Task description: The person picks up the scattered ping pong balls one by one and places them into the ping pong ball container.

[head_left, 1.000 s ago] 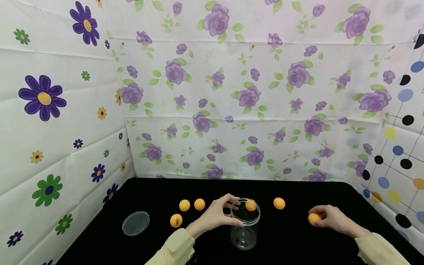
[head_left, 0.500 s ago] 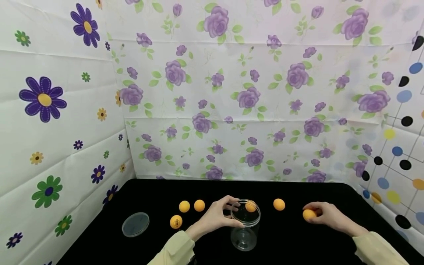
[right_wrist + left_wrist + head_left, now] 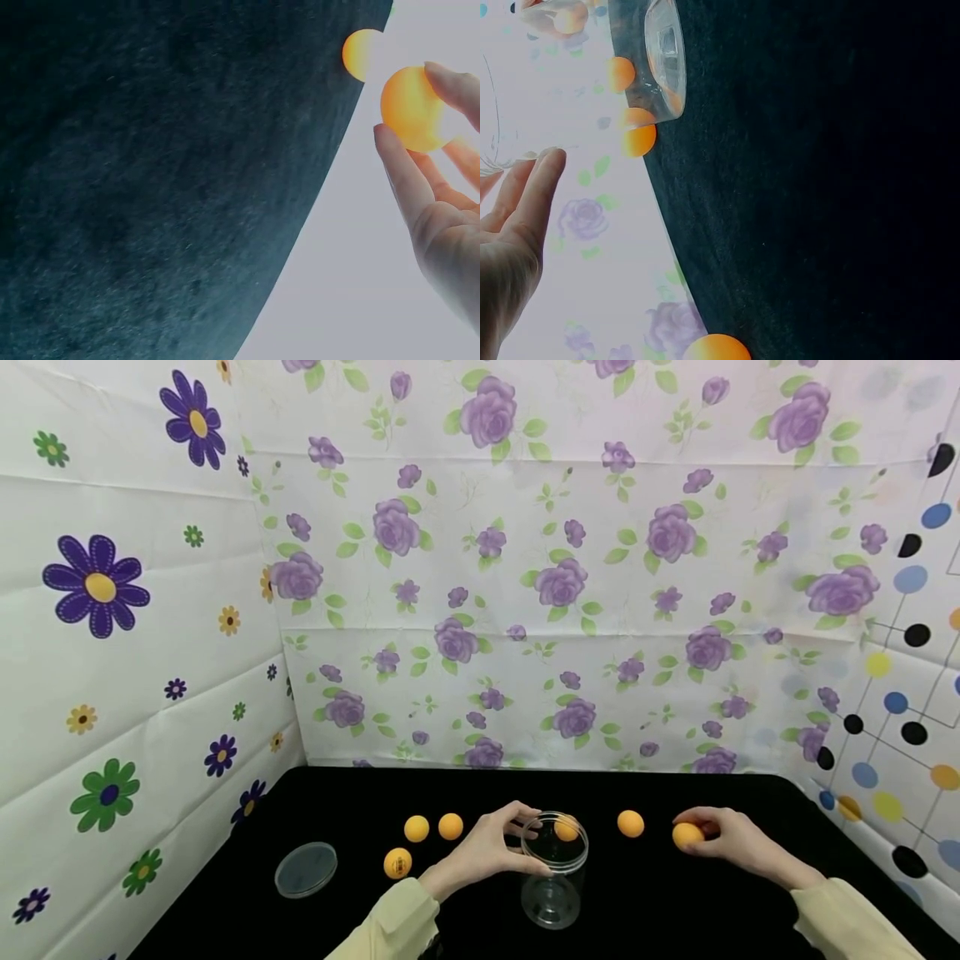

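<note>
My left hand point(image 3: 491, 843) grips the clear plastic jar point(image 3: 553, 893) near its open rim, thumb in front and fingers behind. The jar stands upright on the black table. In the left wrist view the jar point(image 3: 664, 60) shows its round base. An orange ping-pong ball point(image 3: 687, 837) is pinched between the thumb and fingers of my right hand point(image 3: 738, 843), to the right of the jar. The right wrist view shows that ball point(image 3: 412, 109) held between fingertips. Another ping-pong ball point(image 3: 631, 824) lies between the jar and my right hand.
One more ball point(image 3: 566, 828) shows through the jar's rim, behind it. Left of my left hand lie three balls: a front one with a printed mark point(image 3: 397, 863) and two farther back point(image 3: 417, 828). A clear round lid point(image 3: 306, 869) lies at the left. Patterned sheets point(image 3: 465, 568) surround the black table.
My right hand has moved left and slightly away from me with the ping-pong ball, coming closer to the jar. My left hand and the jar have stayed in place.
</note>
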`<state>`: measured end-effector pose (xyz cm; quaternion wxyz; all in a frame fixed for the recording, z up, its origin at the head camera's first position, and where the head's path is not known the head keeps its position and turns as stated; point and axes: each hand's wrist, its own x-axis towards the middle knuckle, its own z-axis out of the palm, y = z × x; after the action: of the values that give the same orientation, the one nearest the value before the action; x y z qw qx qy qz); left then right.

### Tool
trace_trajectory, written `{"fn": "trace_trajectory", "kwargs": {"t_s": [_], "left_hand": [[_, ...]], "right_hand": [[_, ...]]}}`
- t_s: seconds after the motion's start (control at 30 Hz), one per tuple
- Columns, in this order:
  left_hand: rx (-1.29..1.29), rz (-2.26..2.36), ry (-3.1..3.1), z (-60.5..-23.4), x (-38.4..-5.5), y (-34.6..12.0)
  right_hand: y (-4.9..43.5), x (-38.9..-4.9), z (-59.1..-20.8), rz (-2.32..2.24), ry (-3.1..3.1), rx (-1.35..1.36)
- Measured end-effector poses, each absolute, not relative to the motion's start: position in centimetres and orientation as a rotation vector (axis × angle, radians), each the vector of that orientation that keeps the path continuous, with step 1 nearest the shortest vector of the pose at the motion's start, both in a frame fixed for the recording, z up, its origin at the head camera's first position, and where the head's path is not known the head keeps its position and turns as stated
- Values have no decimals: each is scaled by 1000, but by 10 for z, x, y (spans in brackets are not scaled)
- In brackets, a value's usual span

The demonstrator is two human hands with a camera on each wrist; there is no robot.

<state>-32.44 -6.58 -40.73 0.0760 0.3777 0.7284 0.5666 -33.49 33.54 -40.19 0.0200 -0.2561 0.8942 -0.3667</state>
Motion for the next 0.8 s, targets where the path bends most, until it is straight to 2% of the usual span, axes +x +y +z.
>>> {"fn": "trace_trajectory", "kwargs": {"t_s": [0.3, 0.8], "left_hand": [[1124, 1694, 2203, -406, -322, -66], [1134, 1693, 2197, -382, -303, -67]], "right_hand": [[320, -333, -395, -1130, 2811, -815], [294, -330, -379, -1124, 2847, -907]]}}
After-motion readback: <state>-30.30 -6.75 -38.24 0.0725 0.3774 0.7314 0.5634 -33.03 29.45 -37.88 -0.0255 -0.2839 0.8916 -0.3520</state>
